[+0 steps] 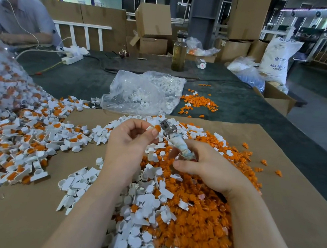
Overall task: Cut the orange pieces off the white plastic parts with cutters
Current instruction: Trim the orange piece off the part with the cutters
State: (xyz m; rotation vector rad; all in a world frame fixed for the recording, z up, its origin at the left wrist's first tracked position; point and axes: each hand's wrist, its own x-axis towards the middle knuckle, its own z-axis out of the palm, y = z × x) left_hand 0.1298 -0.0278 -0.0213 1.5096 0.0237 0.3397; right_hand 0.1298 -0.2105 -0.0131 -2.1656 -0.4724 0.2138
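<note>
My left hand (131, 140) pinches a small white plastic part with an orange piece (157, 127) attached, holding it up over the cardboard. My right hand (204, 165) grips the cloth-wrapped handles of the cutters (169, 129), whose metal jaws sit right beside the orange piece. Under my hands lies a heap of cut-off orange pieces (199, 217) and a heap of bare white parts (141, 221). A large pile of uncut white-and-orange parts (23, 140) spreads to the left.
A brown cardboard sheet (291, 196) covers the near table. A clear bag of white parts (145, 92) and a scatter of orange pieces (198, 103) lie behind it. A bottle (179, 51), a power strip (72, 59), boxes and another person (19, 16) are beyond.
</note>
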